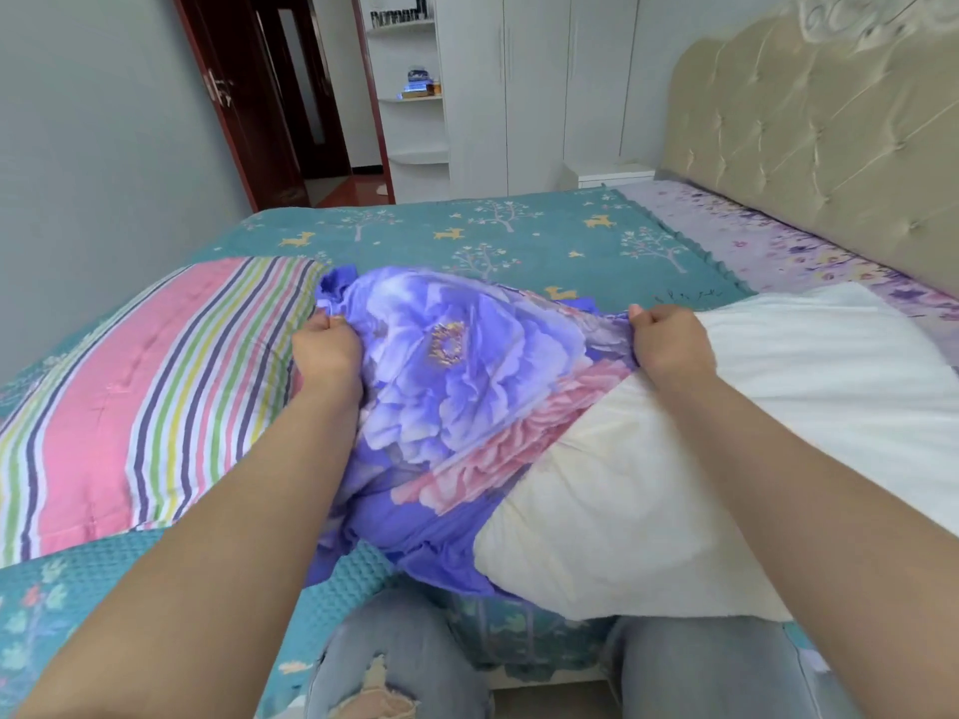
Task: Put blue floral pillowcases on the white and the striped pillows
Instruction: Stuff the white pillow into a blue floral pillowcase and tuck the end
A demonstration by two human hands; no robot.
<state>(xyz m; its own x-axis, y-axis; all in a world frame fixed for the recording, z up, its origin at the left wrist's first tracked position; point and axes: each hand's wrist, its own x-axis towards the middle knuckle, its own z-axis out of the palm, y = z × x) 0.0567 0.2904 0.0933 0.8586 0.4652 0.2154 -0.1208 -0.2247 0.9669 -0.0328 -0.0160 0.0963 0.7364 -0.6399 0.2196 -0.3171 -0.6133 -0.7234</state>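
On the teal tree-and-deer patterned bedspread [545,236], both hands grip a blue floral fabric pillowcase [446,365].
Left hand [326,350] has its fingers curled tight on the pillowcase's left edge; right hand [669,345] pinches its right edge in a closed fist; the pillowcase lies bunched between them, partly over the plain white pillow [726,459] at right; the pink multicolour-striped pillow [145,386] lies just left of it.
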